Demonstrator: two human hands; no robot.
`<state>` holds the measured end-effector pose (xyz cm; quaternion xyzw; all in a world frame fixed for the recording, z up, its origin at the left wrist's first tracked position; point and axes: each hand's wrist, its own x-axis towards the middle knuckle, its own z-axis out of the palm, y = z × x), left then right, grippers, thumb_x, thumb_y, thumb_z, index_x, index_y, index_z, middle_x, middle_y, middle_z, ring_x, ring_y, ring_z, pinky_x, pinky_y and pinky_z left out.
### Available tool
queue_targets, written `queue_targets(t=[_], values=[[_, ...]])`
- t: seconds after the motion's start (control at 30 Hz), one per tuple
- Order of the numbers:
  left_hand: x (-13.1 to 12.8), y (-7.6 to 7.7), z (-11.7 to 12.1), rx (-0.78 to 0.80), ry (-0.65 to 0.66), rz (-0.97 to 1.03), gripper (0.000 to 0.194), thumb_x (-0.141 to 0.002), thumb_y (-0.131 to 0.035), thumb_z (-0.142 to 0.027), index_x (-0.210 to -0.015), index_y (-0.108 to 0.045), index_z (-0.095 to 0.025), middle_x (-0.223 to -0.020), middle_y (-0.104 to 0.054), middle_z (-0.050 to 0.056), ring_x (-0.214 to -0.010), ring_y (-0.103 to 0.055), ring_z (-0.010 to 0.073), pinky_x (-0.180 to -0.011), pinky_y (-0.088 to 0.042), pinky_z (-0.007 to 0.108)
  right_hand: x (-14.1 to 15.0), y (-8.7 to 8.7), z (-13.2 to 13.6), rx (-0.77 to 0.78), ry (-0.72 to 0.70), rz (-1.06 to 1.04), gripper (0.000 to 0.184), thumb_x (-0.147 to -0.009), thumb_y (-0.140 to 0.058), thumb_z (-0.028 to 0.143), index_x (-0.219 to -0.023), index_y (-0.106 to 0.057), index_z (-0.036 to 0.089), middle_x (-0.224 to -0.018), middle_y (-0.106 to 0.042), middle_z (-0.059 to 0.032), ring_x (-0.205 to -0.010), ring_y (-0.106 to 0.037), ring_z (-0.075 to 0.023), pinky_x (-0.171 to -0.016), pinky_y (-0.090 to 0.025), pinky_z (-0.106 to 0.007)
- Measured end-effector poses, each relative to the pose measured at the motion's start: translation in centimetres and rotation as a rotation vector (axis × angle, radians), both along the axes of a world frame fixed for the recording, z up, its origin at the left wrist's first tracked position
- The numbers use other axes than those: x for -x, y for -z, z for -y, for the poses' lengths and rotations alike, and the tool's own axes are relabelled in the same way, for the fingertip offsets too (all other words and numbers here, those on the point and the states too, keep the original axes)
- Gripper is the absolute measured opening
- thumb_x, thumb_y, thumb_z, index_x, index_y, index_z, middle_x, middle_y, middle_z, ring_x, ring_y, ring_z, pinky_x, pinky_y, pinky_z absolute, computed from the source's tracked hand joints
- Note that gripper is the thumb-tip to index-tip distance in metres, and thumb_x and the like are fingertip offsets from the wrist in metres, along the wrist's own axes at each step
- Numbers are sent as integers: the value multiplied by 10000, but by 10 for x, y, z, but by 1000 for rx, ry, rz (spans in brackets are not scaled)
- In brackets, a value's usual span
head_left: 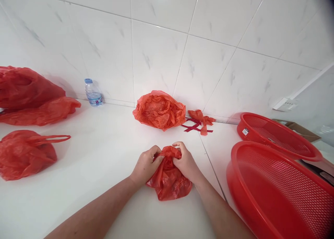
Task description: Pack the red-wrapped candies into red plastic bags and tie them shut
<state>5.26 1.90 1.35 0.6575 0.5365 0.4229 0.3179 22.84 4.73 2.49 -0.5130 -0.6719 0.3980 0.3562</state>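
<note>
A small red plastic bag (168,181) lies on the white counter (104,162) right in front of me. My left hand (144,166) grips the bag's gathered top from the left with closed fingers. My right hand (185,162) pinches the same top from the right, fingers curled. The two hands nearly touch above the bag. What is inside the bag is hidden.
A larger crumpled red bag (159,110) sits by the tiled wall, with red scraps and ribbons (199,122) beside it. More red bags (26,155) (31,96) lie at the left. A water bottle (92,92) stands at the wall. Two red mesh baskets (276,193) (279,134) sit at the right.
</note>
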Motion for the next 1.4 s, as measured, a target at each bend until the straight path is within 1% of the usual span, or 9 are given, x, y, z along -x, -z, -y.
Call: queue_targets(t=[0.23,0.37,0.53,0.67,0.77,0.93,1.13,1.3,1.4], values=[[-3,-4,3,-346,168,-277,124,-829,-438,-151,-740,-500,-211,-748,-572,-20,-658,-518,112,-606,-432,231,2,2,-1,-130,44,-18,348,-673,-382,106,-868,-629,256,-771,-648,31,-705,-558,-157,-679,-419,-286],[-2,-4,2,-426,197,-317,154,-807,-424,-91,-762,-510,-211,-765,-579,-9,-670,-528,112,-613,-439,227,1,1,-2,3,-67,-297,293,-625,-408,103,-781,-632,209,-779,-642,18,-743,-557,-155,-686,-432,-268],[1,-2,1,-420,160,-325,171,-779,-442,-53,-782,-502,-213,-794,-585,-18,-703,-542,110,-637,-444,224,-4,-2,-2,324,-209,-688,258,-702,-556,200,-942,-650,194,-916,-669,-25,-854,-597,-184,-807,-450,-318],[2,-1,0,-415,143,-315,158,-785,-458,-59,-790,-495,-213,-829,-590,-11,-737,-554,118,-664,-451,234,-8,1,-6,439,-137,-924,299,-798,-533,443,-871,-659,181,-840,-673,-41,-796,-613,-194,-778,-469,-340],[1,-2,1,-408,154,-306,144,-791,-471,-72,-783,-497,-213,-827,-590,-9,-736,-556,121,-663,-456,240,-12,4,-10,415,-97,-942,177,-717,-666,339,-820,-624,202,-762,-644,8,-673,-585,-142,-693,-462,-281],[1,-2,0,-385,132,-219,109,-830,-474,-114,-784,-501,-210,-936,-588,18,-813,-565,130,-721,-478,266,-16,6,-16,283,-76,-785,367,-658,-669,205,-997,-541,259,-791,-570,48,-597,-510,-99,-588,-413,-234],[-6,-11,13,-445,144,-179,130,-861,-459,-150,-747,-477,-209,-1013,-570,67,-925,-569,176,-788,-499,321,-27,23,-39,-303,325,10,293,-715,-492,147,-982,-575,233,-860,-566,-20,-835,-511,-184,-814,-404,-341],[-26,-12,43,-635,347,-155,98,-859,-474,-141,-816,-443,-223,-945,-583,70,-902,-567,183,-757,-513,315,-52,31,-63,-354,594,175,308,-752,-436,171,-1024,-577,200,-873,-571,-60,-877,-508,-220,-817,-394,-366],[-34,-13,56,-694,467,-141,114,-848,-507,-141,-825,-436,-228,-882,-597,61,-889,-574,192,-774,-514,333,-60,33,-67,-312,583,152,291,-758,-455,199,-1016,-589,203,-865,-586,-58,-887,-520,-226,-811,-393,-363]])
